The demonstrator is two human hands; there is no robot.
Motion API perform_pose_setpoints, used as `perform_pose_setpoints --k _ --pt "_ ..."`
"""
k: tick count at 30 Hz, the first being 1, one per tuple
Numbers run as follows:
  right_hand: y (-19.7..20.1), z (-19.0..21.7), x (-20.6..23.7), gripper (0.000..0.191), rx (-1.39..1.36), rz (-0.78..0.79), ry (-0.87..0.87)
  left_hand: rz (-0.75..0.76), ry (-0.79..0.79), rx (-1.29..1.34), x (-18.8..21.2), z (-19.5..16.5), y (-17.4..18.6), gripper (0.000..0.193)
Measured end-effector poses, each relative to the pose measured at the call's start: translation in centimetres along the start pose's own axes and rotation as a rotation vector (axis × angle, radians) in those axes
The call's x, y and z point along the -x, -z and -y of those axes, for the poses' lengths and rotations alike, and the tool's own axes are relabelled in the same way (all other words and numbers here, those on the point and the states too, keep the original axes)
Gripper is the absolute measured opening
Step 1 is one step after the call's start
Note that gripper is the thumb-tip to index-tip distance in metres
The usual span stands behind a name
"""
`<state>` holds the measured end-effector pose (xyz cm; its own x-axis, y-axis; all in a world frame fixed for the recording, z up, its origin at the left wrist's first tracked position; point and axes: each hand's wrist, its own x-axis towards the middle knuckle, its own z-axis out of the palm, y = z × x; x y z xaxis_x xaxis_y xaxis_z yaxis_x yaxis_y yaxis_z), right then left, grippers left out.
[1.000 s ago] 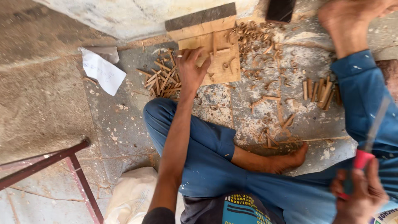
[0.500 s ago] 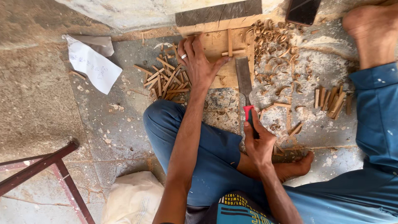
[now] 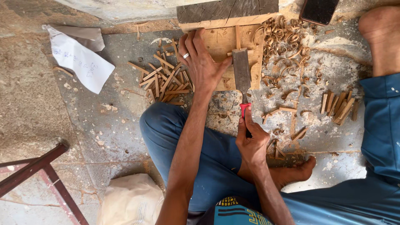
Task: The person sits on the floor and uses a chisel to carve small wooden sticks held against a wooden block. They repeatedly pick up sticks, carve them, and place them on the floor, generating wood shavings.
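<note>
I sit on the floor in blue trousers. My left hand (image 3: 202,62), a ring on one finger, lies flat on a small wooden board (image 3: 223,46) and pins a thin wood stick under the thumb. My right hand (image 3: 251,139) grips the red handle of a wide flat chisel (image 3: 241,75). The chisel's blade rests on the board, its edge by the stick next to my left thumb. A dark wooden block (image 3: 227,10) lies along the board's far edge.
A heap of cut sticks (image 3: 162,79) lies left of the board, a smaller bundle (image 3: 337,106) at right. Curled shavings (image 3: 287,50) lie beyond the chisel. A crumpled paper (image 3: 79,56), a phone (image 3: 318,10), a red metal frame (image 3: 37,171) and a white bag (image 3: 131,200) surround me.
My right hand swung in from the far right with the chisel and set its blade on the board. The left hand shifted onto the board and flattened there.
</note>
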<state>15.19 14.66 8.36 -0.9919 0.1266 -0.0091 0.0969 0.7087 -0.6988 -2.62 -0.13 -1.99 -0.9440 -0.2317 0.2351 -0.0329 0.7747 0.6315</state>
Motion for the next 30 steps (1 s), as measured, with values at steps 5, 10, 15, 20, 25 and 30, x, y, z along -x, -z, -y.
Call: perform_pose_setpoints --k 5,10,15,20,25,30 --pt "-0.8 0.9 -1.5 0.041 -0.006 0.017 -0.011 -0.034 -0.014 -0.005 0.5 0.2 -0.3 0.125" --pt "-1.1 2.2 -3.9 0.039 -0.037 0.04 -0.074 0.018 0.054 0.008 0.0 -0.5 0.1 0.123" --pt "-2.2 3.1 -4.6 0.036 -0.105 -0.018 -0.047 0.133 0.104 -0.082 -0.4 -1.4 1.6 0.111" --pt "-1.0 1.5 -6.2 0.034 -0.283 -0.059 0.062 0.047 0.019 0.041 -1.6 -1.4 1.6 0.112" --pt "4.6 -1.0 -2.2 0.043 -0.425 -0.025 -0.132 0.115 -0.027 0.011 -1.1 -0.9 0.9 0.103" --pt "7.6 -2.4 2.6 0.05 -0.628 -0.057 -0.349 -0.027 -0.305 0.166 0.7 -0.6 0.2 0.044"
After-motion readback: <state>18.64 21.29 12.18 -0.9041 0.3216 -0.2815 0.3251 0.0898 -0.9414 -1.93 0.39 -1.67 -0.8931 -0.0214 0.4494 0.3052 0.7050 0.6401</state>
